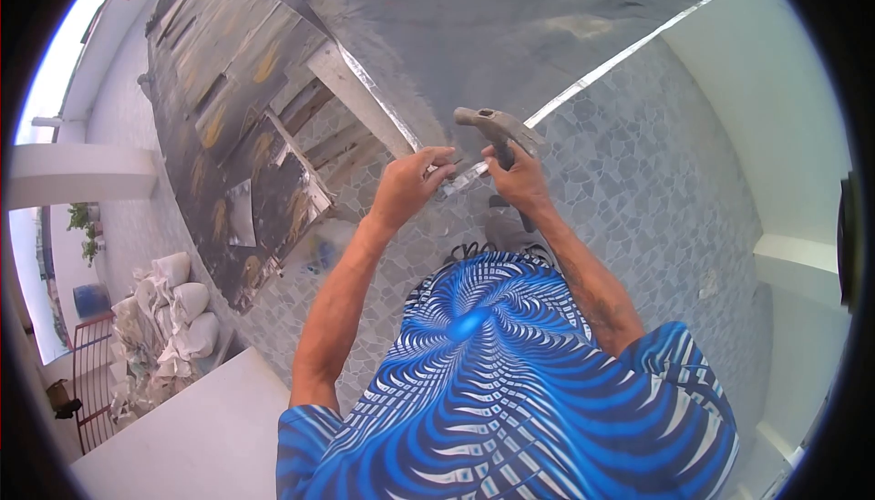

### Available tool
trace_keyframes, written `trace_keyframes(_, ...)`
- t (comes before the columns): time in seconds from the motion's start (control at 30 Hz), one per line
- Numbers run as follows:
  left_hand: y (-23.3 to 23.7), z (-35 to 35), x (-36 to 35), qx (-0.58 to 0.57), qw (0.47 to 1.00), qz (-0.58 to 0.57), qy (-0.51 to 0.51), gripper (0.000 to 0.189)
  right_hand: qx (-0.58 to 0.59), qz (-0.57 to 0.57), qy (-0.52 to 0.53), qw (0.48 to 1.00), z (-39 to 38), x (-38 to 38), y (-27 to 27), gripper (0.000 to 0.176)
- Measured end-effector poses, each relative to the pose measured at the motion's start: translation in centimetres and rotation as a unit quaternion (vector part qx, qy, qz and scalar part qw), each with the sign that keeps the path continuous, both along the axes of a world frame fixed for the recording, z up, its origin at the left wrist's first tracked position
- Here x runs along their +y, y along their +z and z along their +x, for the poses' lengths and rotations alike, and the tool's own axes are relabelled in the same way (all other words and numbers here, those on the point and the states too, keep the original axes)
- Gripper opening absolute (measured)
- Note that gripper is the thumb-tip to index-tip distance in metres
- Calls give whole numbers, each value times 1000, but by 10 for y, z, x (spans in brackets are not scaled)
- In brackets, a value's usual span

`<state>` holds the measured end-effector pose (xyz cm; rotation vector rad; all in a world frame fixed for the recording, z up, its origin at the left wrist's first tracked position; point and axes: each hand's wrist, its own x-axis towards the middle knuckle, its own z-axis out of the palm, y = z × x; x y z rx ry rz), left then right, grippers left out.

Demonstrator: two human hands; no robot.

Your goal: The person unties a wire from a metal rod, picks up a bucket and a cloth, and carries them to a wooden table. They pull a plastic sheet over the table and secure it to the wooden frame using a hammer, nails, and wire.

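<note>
My right hand (519, 178) is closed round the handle of a claw hammer (488, 122), whose metal head points up and to the left. Beside it on the left, my left hand (412, 185) has thumb and fingertips pinched together. Whatever small thing sits in that pinch is too small to make out. Both hands are close to the near corner of a dark grey sheet or panel (474, 35) with a pale, silvery edge strip (606, 72). The strip's corner end (467, 178) shows between my hands.
Left of the sheet lie worn dark boards (219, 108) with gaps and slats. Grey stone-patterned floor (638, 163) runs round my feet. White bags (187, 309), a blue container (91, 300) and a reddish metal rack (91, 381) stand at lower left. A pale wall (729, 44) rises on the right.
</note>
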<state>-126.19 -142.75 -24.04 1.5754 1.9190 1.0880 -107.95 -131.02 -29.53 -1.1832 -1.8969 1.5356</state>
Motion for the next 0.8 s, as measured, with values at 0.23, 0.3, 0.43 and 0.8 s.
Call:
trace_keyframes(0.23,-9,12,-4,-2,997,74,2,16,29,-4,2,1000,0,-6,18,16)
trace_keyframes(0.3,-4,14,-5,-75,996,36,30,15,38,-8,2,999,0,-7,19,17)
trace_keyframes(0.43,0,17,-9,-183,980,-36,65,15,30,5,7,1000,1,-8,20,18)
trace_keyframes(0.8,-29,20,-30,-169,984,1,56,12,61,30,-2,998,9,-18,6,16)
